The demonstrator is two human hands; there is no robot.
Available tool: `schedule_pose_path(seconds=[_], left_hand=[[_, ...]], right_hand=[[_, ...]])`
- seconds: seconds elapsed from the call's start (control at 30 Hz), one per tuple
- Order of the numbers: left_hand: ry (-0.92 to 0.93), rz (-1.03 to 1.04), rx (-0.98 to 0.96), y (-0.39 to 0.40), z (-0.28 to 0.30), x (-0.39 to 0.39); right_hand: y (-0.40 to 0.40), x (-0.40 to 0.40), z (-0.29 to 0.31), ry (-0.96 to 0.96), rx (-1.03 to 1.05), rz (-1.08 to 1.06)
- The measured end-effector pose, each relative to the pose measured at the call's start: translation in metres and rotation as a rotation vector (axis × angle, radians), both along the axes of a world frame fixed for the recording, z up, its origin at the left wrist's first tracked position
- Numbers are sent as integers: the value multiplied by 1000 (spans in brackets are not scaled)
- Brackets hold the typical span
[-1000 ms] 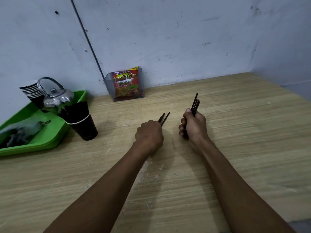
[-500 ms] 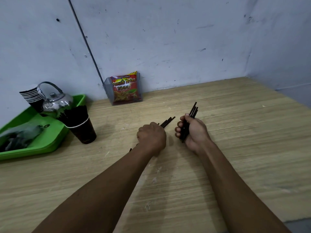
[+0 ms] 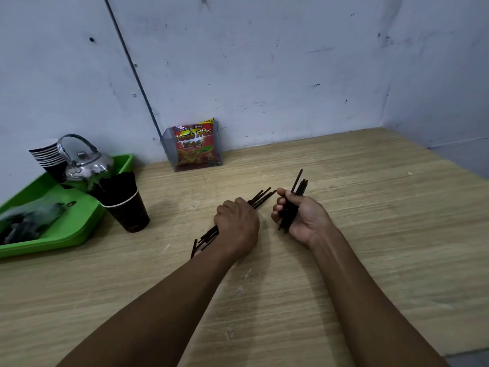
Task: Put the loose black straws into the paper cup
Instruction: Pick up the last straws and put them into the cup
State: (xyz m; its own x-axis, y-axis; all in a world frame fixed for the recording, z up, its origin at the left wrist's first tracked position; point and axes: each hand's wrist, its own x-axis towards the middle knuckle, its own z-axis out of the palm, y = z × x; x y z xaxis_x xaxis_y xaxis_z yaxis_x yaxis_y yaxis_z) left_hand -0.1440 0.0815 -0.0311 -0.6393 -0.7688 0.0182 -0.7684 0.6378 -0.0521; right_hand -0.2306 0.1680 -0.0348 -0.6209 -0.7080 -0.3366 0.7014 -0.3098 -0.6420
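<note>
Item one: our left hand [image 3: 238, 223], knuckles up, fingers curled tight around a bundle of black straws [image 3: 260, 198]. The bundle lies slanted; its far ends poke out past the fingers toward the wall, its near ends trail out behind the wrist, low over the wooden table [image 3: 370, 234].

Item two: our right hand [image 3: 304, 218], palm turned toward the left hand, fingers [image 3: 277, 207] wrapped around a second bundle of straws [image 3: 299, 184]. These stand more upright; the tops rise above the thumb, the lower ends show below the little finger. The two hands are near each other but apart.

Item three: paper cup [image 3: 129, 213], dark, upright, well to the left of our left fingers, already packed with black straws fanning above its rim. It stands on the table just beside a green tray [image 3: 79, 229].

Item four: on the tray, a metal kettle [image 3: 87, 162] and a stack of cups [image 3: 47, 157].

Item five: snack packet [image 3: 195, 145] in a clear holder against the wall, beyond the fingertips.
</note>
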Motion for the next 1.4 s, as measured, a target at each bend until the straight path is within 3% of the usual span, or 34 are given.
schedule_pose_path(seconds=[0.17,0.3,0.47,0.57,0.73,0.83,0.97,1.07,1.4], left_hand=[[101,-100,117,-14,10,4],[274,-80,414,-29,25,7],[646,-146,810,-32,38,8],[668,-216,917,-21,47,8],[590,-262,906,-10,48,7],[506,-335,868,4,53,6],[247,-505,589,17,52,3],[175,-535,540,19,51,1],[481,-471,561,15,44,2]], right_hand=[[-2,-2,-4,-20,-2,41],[-1,-5,-1,-3,35,42],[-5,3,2,20,63,42],[-11,8,2,46,63,36],[-11,8,3,37,-2,27],[-9,9,5,148,-13,45],[-12,12,2,124,66,18],[-14,10,1,91,72,-73],[-25,13,-5,49,59,-172]])
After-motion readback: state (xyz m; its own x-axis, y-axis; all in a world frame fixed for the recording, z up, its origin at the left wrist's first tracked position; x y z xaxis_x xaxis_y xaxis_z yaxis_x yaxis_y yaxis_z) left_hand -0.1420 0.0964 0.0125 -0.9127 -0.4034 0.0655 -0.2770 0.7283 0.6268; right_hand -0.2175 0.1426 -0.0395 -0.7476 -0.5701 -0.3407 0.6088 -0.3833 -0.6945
